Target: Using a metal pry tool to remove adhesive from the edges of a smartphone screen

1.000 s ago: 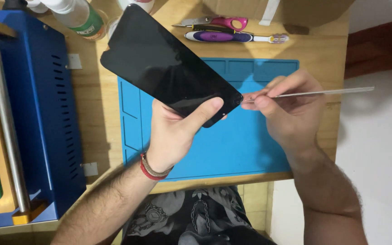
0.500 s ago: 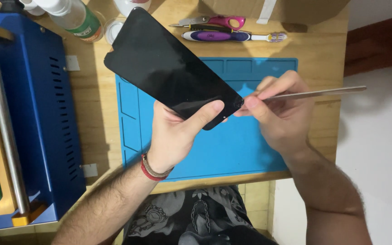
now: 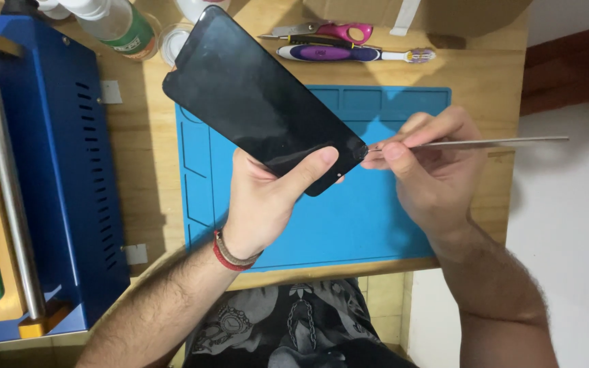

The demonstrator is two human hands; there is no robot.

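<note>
**Black phone screen held over the blue mat, thin metal tool at its corner**

Nearest the camera, the left hand [image 3: 267, 204] grips the lower end of a black phone screen [image 3: 260, 102] — the thumb lies across the dark glass near its bottom edge and the fingers wrap behind it. A red and tan wristband [image 3: 230, 253] sits on that wrist. The screen is lifted clear of the blue mat [image 3: 349, 225] and slants up and to the left, so that its far end reaches past the mat's upper left corner.

Just right of the screen's lower corner, the right hand [image 3: 431, 170] pinches a thin metal tool [image 3: 485, 143] between thumb and forefingers. The tool lies almost level, its long handle running out to the right past the mat's edge, its tip touching the screen's lower right corner. The two hands are close together above the middle of the mat.

The mat lies on a wooden table [image 3: 485, 75]. Left of the mat stands a blue machine [image 3: 56, 170] with a metal roller bar along it. Beyond the mat's far edge lie a purple toothbrush [image 3: 349, 53] and — just behind it — pink-handled scissors [image 3: 328, 31]. Past the mat's far left corner, near the screen's upper end, stands a clear bottle with a green label [image 3: 121, 24].
</note>
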